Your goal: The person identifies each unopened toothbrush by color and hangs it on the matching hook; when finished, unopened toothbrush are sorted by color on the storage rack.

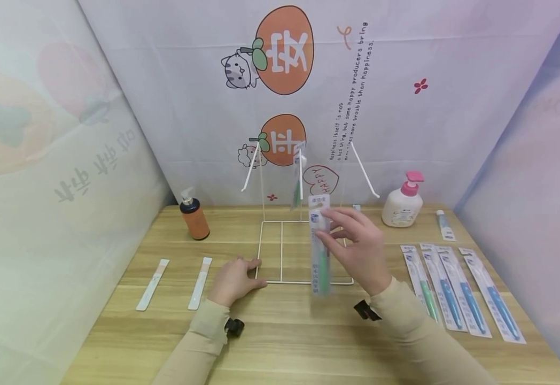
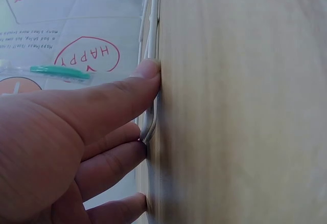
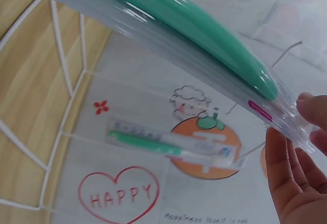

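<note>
My right hand (image 1: 354, 243) pinches a packaged green toothbrush (image 1: 321, 262) near its upper end, upright before a white wire display rack (image 1: 281, 251). In the right wrist view, thumb and fingers grip the clear pack (image 3: 204, 37). My left hand (image 1: 234, 280) rests at the rack's front left corner; in the left wrist view its extended thumb and fingers touch the base wire (image 2: 152, 119). Another green toothbrush pack (image 1: 297, 187) hangs from the rack's middle hook (image 1: 301, 171), clearer in the right wrist view (image 3: 148, 143).
Several toothbrush packs (image 1: 463, 294) lie at the right, one green and the others blue. Behind them are a small tube (image 1: 445, 227) and a white pump bottle (image 1: 402, 207). At the left stand an orange pump bottle (image 1: 195, 219) and two slim white strips (image 1: 152, 285).
</note>
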`<state>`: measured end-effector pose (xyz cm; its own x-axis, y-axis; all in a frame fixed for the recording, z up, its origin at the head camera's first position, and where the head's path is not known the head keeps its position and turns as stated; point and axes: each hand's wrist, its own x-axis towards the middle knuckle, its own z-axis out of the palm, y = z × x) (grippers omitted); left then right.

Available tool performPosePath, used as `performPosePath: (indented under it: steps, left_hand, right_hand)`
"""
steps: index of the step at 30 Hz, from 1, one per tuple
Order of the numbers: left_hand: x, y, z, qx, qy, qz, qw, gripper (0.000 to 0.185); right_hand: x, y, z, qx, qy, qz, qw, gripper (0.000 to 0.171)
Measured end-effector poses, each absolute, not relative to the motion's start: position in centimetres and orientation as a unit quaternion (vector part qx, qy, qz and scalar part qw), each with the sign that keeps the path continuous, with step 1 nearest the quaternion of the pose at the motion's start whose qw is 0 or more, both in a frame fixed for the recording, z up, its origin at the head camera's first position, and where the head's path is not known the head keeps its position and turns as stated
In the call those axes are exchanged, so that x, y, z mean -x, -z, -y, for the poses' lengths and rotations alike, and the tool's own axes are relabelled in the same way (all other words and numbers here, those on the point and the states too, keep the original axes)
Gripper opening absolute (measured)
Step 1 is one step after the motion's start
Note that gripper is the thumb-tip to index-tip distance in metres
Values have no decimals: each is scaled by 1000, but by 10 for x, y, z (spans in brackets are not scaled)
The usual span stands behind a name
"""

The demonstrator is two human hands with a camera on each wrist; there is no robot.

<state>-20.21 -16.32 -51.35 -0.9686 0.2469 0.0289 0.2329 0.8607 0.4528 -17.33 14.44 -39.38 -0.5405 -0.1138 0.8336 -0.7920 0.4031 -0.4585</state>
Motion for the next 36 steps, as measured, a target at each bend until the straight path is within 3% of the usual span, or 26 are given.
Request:
performPosePath:
  steps: [8,18,36]
  left_hand:
    - [203,514,163,-126,-236,-963,18,66]
    - [204,515,164,-130,-236,-963,16,66]
    - [205,516,165,-131,-234,-963,16,64]
  right_hand:
    - [168,372,-123,-343,-455,715,404,52]
    - [175,375,-113,-344,-442,726,399,50]
    - [229,383,-105,-274,-395,791,377,40]
